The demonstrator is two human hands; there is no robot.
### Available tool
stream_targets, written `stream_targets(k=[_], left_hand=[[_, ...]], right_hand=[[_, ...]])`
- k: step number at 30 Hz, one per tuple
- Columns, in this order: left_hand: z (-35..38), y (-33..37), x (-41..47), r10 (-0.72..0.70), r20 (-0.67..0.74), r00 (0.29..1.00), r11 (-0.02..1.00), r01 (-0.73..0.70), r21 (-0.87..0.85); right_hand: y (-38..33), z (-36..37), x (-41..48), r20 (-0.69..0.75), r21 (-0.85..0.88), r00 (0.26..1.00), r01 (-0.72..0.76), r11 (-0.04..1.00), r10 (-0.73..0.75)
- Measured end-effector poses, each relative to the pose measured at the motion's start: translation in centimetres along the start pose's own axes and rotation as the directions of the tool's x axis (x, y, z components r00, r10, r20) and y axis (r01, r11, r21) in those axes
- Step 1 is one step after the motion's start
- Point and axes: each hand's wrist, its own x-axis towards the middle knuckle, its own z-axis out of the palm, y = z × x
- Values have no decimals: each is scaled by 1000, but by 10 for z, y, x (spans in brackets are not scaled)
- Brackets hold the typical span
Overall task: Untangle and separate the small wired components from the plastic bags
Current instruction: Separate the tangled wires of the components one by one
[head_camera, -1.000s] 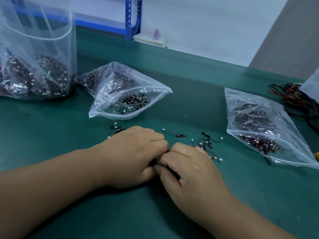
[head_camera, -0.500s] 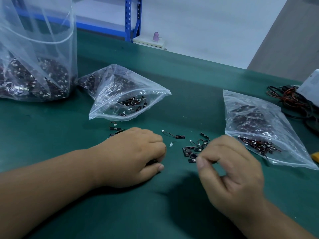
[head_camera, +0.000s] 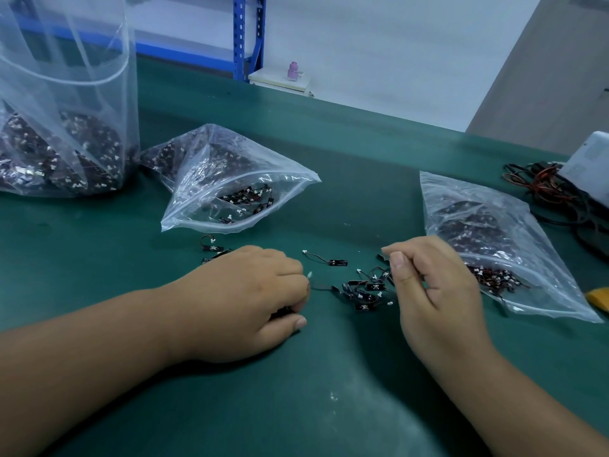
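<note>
A tangle of small black wired components (head_camera: pixel 364 290) lies on the green table between my hands. One single component (head_camera: pixel 329 259) lies stretched out just beyond it. My left hand (head_camera: pixel 245 301) rests on the table with curled fingers gripping a dark bunch of components; a white connector and a thin wire stick out to its right. My right hand (head_camera: pixel 428 288) hovers right of the tangle, fingers curled, thumb against forefinger; I cannot see anything in the pinch. An open clear bag (head_camera: pixel 230 189) with components lies behind my left hand. Another bag (head_camera: pixel 487 239) lies at the right.
A tall clear bag (head_camera: pixel 62 127) full of components stands at the far left. Two loose components (head_camera: pixel 211 249) lie behind my left hand. A bundle of red and black cables (head_camera: pixel 543 189) and a white box (head_camera: pixel 590 163) sit at the right edge. A yellow object (head_camera: pixel 598 298) pokes in there.
My right hand has pulled away from my left hand and moved to the right and up. The tangle it covered now lies in view. My left hand has stayed in place.
</note>
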Motion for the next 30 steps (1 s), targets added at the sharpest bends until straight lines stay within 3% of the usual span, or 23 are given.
stream_targets(k=[3, 6, 9, 11, 14, 17, 22, 30], left_hand=[[0, 0, 0, 0, 5, 1000, 1000, 0, -6], [0, 0, 0, -3, 10, 1000, 1000, 3, -3], [-1, 1, 0, -2, 19, 1000, 1000, 2, 4], [-2, 1, 0, -4, 25, 1000, 1000, 3, 8], [-2, 1, 0, -6, 35, 999, 1000, 5, 20], [-2, 1, 0, -8, 41, 999, 1000, 7, 22], [-3, 2, 0, -12, 44, 999, 1000, 11, 21], [-4, 2, 0, -16, 41, 999, 1000, 15, 25]], right_hand=[[0, 0, -1, 102, -24, 986, -129, 991, 131], [-2, 2, -2, 342, -122, 909, -209, 970, 239], [-7, 6, 0, 536, -287, 794, -148, 947, 286], [-8, 8, 0, 579, -359, 756, -101, 928, 306], [-7, 16, 4, 566, -468, 751, -46, 882, 340], [-6, 25, 10, 530, -521, 750, -80, 850, 395], [-4, 35, 15, 527, -500, 767, -70, 863, 367], [-1, 35, 23, 390, -394, 880, -107, 913, 271]])
